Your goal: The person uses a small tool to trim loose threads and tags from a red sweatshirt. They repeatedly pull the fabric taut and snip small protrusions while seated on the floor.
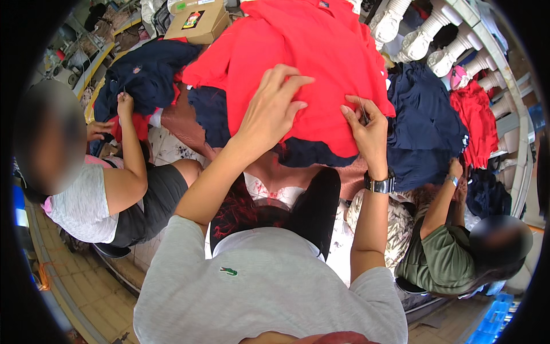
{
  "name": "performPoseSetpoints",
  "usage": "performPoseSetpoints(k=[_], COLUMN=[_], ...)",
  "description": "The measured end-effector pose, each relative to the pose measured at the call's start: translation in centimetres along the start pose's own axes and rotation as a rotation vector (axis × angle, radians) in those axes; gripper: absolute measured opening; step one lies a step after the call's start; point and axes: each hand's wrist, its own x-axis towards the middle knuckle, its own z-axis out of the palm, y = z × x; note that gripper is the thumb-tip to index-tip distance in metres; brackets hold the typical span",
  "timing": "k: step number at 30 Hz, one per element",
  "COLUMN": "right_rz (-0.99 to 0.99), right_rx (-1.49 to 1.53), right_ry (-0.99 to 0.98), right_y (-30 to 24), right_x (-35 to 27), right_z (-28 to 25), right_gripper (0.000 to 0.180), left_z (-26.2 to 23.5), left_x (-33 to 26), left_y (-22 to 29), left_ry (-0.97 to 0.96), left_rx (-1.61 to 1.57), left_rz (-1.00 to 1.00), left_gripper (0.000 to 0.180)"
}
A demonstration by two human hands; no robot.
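Observation:
A large red garment (309, 57) lies spread over a pile of dark blue garments (427, 132) in front of me. My left hand (275, 103) rests flat on the red fabric with its fingers apart, pressing it down. My right hand (366, 123), with a wristwatch on the wrist, pinches the lower edge of the red garment and holds a small thin metal tool against the cloth. Under the red hem a navy piece (309, 155) shows.
A person at the left (109, 195) in a white top handles a navy garment (149, 71). Another person at the right (447, 252) in green reaches to the pile. A cardboard box (197, 22) sits at the back. White balusters (435, 28) line the right.

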Motion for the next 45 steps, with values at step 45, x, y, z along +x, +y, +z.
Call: performPoseSetpoints(k=[45], right_rz=[-0.423], right_rx=[-0.150], right_ry=[-0.186], right_y=[-3.7], right_x=[2.5], right_z=[0.8], right_gripper=[0.011], left_z=[0.6], left_x=[1.1], left_y=[-2.0], left_ry=[-0.180], left_rx=[-0.571], left_rz=[-0.439], left_gripper=[0.009])
